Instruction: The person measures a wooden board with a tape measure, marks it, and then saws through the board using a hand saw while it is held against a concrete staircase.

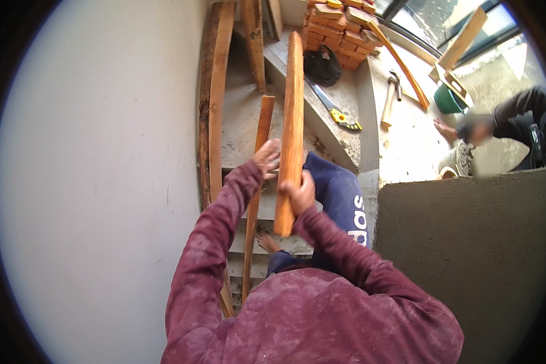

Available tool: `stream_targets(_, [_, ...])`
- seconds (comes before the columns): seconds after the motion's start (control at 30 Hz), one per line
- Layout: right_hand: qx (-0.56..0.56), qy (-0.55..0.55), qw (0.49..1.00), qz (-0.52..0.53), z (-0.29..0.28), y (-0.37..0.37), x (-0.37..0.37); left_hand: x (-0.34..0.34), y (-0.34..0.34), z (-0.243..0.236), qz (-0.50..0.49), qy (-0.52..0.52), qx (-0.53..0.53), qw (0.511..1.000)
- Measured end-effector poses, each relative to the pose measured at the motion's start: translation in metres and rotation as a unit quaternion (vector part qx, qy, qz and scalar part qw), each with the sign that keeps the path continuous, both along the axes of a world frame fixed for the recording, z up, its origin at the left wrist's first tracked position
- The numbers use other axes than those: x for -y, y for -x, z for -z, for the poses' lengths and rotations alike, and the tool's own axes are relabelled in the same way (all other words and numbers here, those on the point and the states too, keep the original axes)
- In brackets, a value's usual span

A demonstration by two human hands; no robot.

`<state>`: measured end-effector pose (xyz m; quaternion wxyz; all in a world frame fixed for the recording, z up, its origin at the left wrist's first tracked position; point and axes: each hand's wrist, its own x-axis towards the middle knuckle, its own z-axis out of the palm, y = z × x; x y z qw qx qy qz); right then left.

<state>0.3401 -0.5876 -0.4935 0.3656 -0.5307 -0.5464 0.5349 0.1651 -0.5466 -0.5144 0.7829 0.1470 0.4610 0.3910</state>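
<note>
A long reddish-brown wooden beam (pixel 292 115) stands out in front of me, its near end close to my chest. My right hand (pixel 301 193) is wrapped round the beam near its lower end. Just left of the beam, my left hand (pixel 268 159) has its fingers stretched out, slightly blurred, and holds nothing. Beneath that hand runs a narrow wooden strip (pixel 263 124), which slopes down over the steps; whether the hand touches it is hard to see.
Tall boards (pixel 219 91) lean along the white wall (pixel 103 151). A handsaw (pixel 340 115) and a black bag (pixel 323 65) lie on the ledge near stacked bricks (pixel 327 30). A hammer (pixel 395 85) lies further right. Beyond the grey low wall (pixel 461 230), a person works beside a green bucket (pixel 448 100).
</note>
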Motion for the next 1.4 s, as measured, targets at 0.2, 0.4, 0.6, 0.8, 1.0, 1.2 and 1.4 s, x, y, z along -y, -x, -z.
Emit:
stream_targets(0.2, [0.029, 0.122, 0.961, -0.247, 0.121, -0.043, 0.073, 0.071, -0.036, 0.097, -0.043, -0.256, -0.386, 0.885])
stream_targets(0.4, [-0.184, 0.286, 0.937, -0.078, 0.114, 0.013, -0.086, 0.227, -0.024, 0.149, 0.017, -0.203, -0.360, 0.911])
stream_targets(0.6, [0.229, 0.087, 0.965, -0.092, 0.176, 0.043, -0.107, 0.231, -0.031, 0.220, 0.145, 0.011, -0.401, 0.904])
stream_targets(0.8, [0.264, 0.041, 0.963, -0.025, 0.218, 0.105, -0.093, 0.189, -0.049, 0.299, 0.042, 0.152, -0.468, 0.870])
stream_targets(1.0, [0.321, 0.015, 0.946, -0.048, 0.270, 0.104, -0.105, 0.163, -0.050, 0.388, -0.057, 0.114, -0.469, 0.874])
stream_targets(1.2, [0.370, -0.008, 0.925, -0.081, 0.304, 0.102, -0.117, 0.138, -0.057, 0.435, -0.042, 0.119, -0.426, 0.896])
stream_targets(1.4, [0.410, -0.022, 0.906, -0.098, 0.316, 0.105, -0.124, 0.139, -0.074, 0.480, -0.124, 0.115, -0.459, 0.872])
